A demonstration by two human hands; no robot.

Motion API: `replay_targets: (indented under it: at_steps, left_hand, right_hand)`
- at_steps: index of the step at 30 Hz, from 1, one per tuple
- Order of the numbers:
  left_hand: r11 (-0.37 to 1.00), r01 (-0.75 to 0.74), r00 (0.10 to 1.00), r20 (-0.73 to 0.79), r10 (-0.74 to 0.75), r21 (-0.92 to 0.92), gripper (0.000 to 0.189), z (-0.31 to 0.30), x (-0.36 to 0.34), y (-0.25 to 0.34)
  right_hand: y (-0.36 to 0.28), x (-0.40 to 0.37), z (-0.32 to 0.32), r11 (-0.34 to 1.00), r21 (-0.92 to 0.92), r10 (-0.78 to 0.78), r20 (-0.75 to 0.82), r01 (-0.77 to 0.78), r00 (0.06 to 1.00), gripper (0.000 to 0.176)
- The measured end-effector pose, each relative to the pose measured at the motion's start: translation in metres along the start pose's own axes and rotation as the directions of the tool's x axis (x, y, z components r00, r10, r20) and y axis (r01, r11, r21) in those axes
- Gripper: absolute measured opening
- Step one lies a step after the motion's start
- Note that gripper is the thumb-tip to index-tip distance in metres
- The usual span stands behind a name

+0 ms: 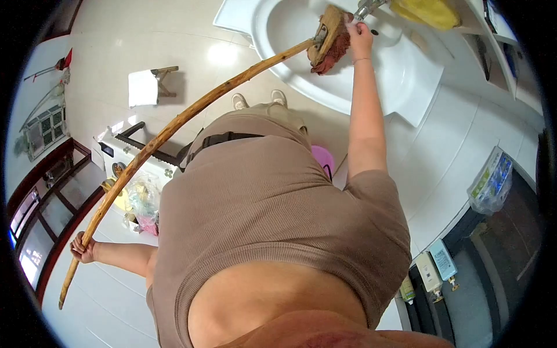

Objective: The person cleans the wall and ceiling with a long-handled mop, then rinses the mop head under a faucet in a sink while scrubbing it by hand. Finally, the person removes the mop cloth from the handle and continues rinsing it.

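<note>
A long wooden pole (191, 110) slants across the view, its lower end at the far left. My left hand (83, 248) is wrapped round it near that end. At its upper end a wooden block (326, 36) with wet reddish-brown cloth (336, 56) hangs over the white washbasin (301, 78). Beside the block, just under the metal faucet (366, 9), is my right hand (361, 39), its fingers pressed together. What lies between those fingers is too small to make out. Something whitish, perhaps water, shows at the fingertips.
Yellow cloth (426, 13) lies behind the faucet. A small stool with a white top (143, 88) stands on the tiled floor. A pink bucket (322, 159) is beside my body. Plastic bags (144, 200) are at the left, bottles (428, 272) at the lower right.
</note>
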State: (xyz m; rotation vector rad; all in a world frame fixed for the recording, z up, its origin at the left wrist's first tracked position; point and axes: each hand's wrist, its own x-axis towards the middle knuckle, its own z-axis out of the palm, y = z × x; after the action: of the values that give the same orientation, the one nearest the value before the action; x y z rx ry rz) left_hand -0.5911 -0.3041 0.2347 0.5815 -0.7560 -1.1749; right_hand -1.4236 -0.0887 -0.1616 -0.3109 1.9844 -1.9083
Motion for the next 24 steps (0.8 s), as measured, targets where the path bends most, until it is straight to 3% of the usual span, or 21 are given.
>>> replay_targets:
  at_steps: [1,2,4,5,8,10,13,14,15,16,17,18,19,20,21,22,23,24]
  left_hand:
    - [0.994,0.045,0.998,0.038,-0.041,-0.096,0.007,-0.001,0.0,-0.002]
    - [0.978,0.088,0.995,0.071,-0.076,-0.191,0.007,-0.002,-0.004,-0.006]
    - [0.986,0.06,0.997,0.063,-0.05,-0.158,0.008,-0.003,-0.005,-0.007]
    - [0.987,0.056,0.997,0.068,-0.046,-0.149,0.008,-0.007,-0.003,-0.005]
    - [0.989,0.046,0.997,0.073,-0.037,-0.14,0.009,-0.006,-0.002,-0.007]
    - [0.989,0.039,0.997,0.072,-0.029,-0.14,0.009,-0.01,0.001,-0.007]
    - [0.988,0.08,0.995,0.076,-0.07,-0.13,0.018,-0.014,0.011,-0.007]
    - [0.98,-0.021,1.0,-0.003,0.021,-0.199,0.024,-0.009,0.012,-0.017]
    - [0.958,-0.129,0.99,-0.088,0.109,-0.257,0.03,0.0,0.01,-0.031]
    - [0.948,-0.275,0.949,-0.111,0.294,0.162,0.037,0.052,-0.025,-0.071]
    - [0.962,-0.251,0.962,-0.079,0.26,0.112,0.037,0.062,-0.033,-0.09]
    - [0.973,-0.222,0.973,-0.044,0.225,0.062,0.038,0.065,-0.037,-0.099]
    - [0.979,-0.201,0.973,-0.116,0.199,-0.008,0.035,0.042,-0.03,-0.097]
    - [0.98,-0.184,0.968,-0.186,0.166,-0.079,0.033,-0.001,-0.013,-0.091]
    - [0.916,0.118,0.993,0.047,-0.108,-0.383,0.024,-0.056,0.01,-0.069]
    - [0.964,0.084,0.996,0.002,-0.086,-0.253,0.017,-0.035,-0.007,-0.084]
    - [0.973,0.086,0.996,0.006,-0.087,-0.212,0.016,-0.039,-0.009,-0.083]
    - [0.981,0.089,0.996,0.011,-0.088,-0.17,0.016,-0.043,-0.01,-0.082]
  right_hand:
    - [0.017,0.006,-0.009,0.981,0.183,0.065,0.04,-0.071,0.997,0.019]
    - [0.032,0.015,-0.017,0.982,0.178,0.061,0.046,-0.069,0.997,0.019]
    - [0.031,0.009,-0.023,0.811,0.539,0.362,-0.158,-0.227,0.919,0.027]
    - [0.03,0.012,-0.023,0.81,0.538,0.364,-0.154,-0.231,0.919,0.027]
    - [0.028,0.017,-0.03,0.731,0.548,0.33,0.238,-0.407,0.914,0.037]
    - [0.028,0.019,-0.025,0.737,0.553,0.312,0.232,-0.389,0.921,0.037]
    - [0.022,0.022,-0.006,0.703,0.494,0.44,0.262,-0.511,0.859,0.034]
    - [0.019,0.026,0.006,0.666,0.537,0.513,0.174,-0.518,0.84,0.029]
    - [0.037,0.041,0.006,0.746,0.46,0.474,0.143,-0.483,0.869,0.028]
    - [0.054,0.053,0.008,0.815,0.376,0.43,0.119,-0.441,0.895,0.028]
    - [0.049,0.052,0.014,0.811,0.377,0.433,0.125,-0.446,0.893,0.028]
    - [0.033,0.05,0.022,0.734,0.435,0.529,0.114,-0.521,0.841,0.027]
    - [0.022,0.046,0.026,0.648,0.491,0.619,0.107,-0.583,0.778,0.026]
    - [0.019,0.04,0.026,0.647,0.491,0.62,0.107,-0.583,0.778,0.026]
    - [0.015,0.035,0.025,0.777,0.402,0.513,0.045,-0.485,0.858,0.025]
    - [0.014,0.034,0.024,0.88,0.299,0.389,-0.004,-0.37,0.921,0.024]
    - [0.024,0.04,0.021,0.88,0.297,0.39,-0.004,-0.371,0.921,0.024]
    - [0.042,0.048,0.013,0.882,0.28,0.365,0.105,-0.38,0.925,0.024]
